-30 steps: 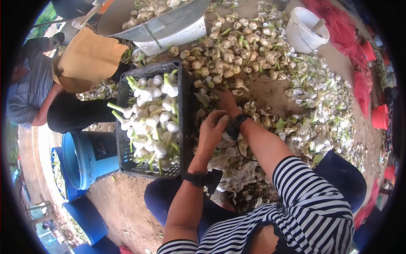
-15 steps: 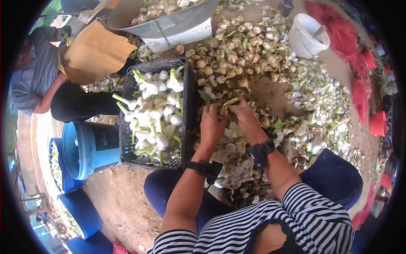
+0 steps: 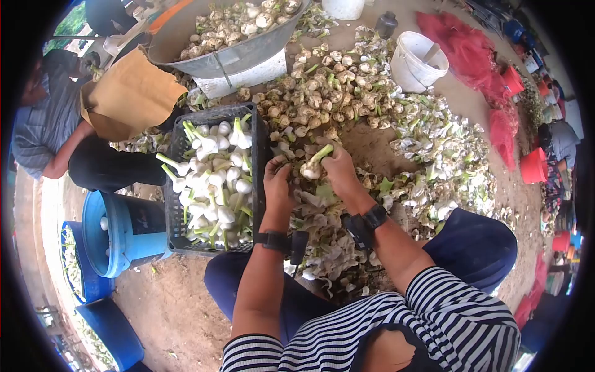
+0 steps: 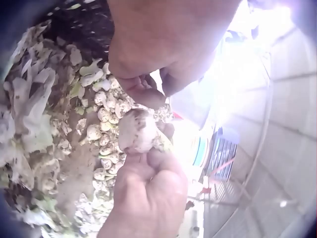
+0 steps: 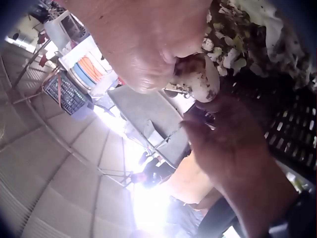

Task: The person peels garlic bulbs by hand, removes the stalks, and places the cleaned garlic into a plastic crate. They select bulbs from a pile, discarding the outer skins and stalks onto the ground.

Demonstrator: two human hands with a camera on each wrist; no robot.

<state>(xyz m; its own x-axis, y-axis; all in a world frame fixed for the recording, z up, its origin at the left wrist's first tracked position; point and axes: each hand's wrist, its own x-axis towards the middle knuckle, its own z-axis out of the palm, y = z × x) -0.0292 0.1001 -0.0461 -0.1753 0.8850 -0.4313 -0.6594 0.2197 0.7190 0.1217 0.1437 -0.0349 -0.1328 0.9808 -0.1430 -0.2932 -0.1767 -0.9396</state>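
My right hand (image 3: pixel 343 172) grips a garlic bulb (image 3: pixel 311 169) with a short green stem (image 3: pixel 324 152), above the heap of peelings. Brown soiled skin still marks the white bulb (image 4: pixel 136 131) in the left wrist view. Just to the left, apart from the bulb in the head view, is my left hand (image 3: pixel 277 183), fingers curled and thumb against them. A small dark scrap shows between its finger and thumb; I cannot tell what it is. Beside that hand stands a black plastic crate (image 3: pixel 260 146) of clean white garlic (image 3: pixel 217 180) with trimmed green stems.
Unpeeled garlic (image 3: pixel 328 90) lies heaped ahead, with peelings (image 3: pixel 446 139) spread to the right. A metal tub (image 3: pixel 232 59) of garlic, a white bucket (image 3: pixel 406 74) and blue buckets (image 3: pixel 118 232) stand around. At the left sits another person (image 3: pixel 43 136) near a brown sheet (image 3: pixel 133 93).
From near the garlic heap, my right hand came back with a bulb. Both hands met at it half a second ago; my left hand has since drawn off to the left.
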